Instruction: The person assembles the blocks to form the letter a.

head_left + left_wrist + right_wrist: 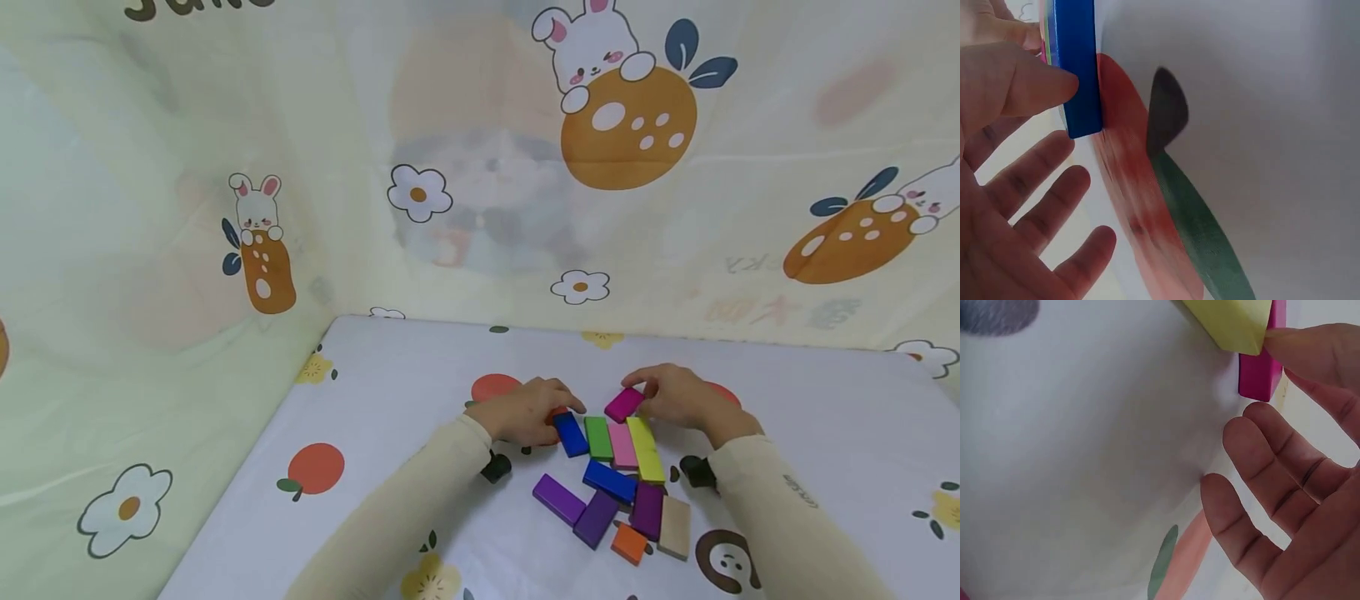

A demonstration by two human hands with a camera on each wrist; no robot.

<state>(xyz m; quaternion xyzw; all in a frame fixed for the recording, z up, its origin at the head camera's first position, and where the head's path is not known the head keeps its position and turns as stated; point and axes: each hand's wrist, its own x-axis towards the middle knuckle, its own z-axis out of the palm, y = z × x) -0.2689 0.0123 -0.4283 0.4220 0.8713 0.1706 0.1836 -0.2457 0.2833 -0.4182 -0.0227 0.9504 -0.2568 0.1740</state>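
Note:
My left hand (523, 411) is at a blue block (571, 434) on the left end of a row. Its thumb (1041, 84) lies against that block in the left wrist view, the index finger reaches round the far end, and the other fingers are spread. My right hand (678, 400) pinches a magenta block (625, 404) at the top of the row, thumb and index finger on it. In the right wrist view, the thumb (1316, 350) also lies close to the end of a yellow block (1235, 325). Green (597, 438) and pink (622, 445) blocks stand side by side between the hands.
Nearer me lie another blue block (610, 481), several purple blocks (596, 518), an orange block (629, 543) and a beige block (674, 527). The white tablecloth (360, 400) carries printed fruit and flowers. A curtain with rabbit prints (480, 250) rises behind the table.

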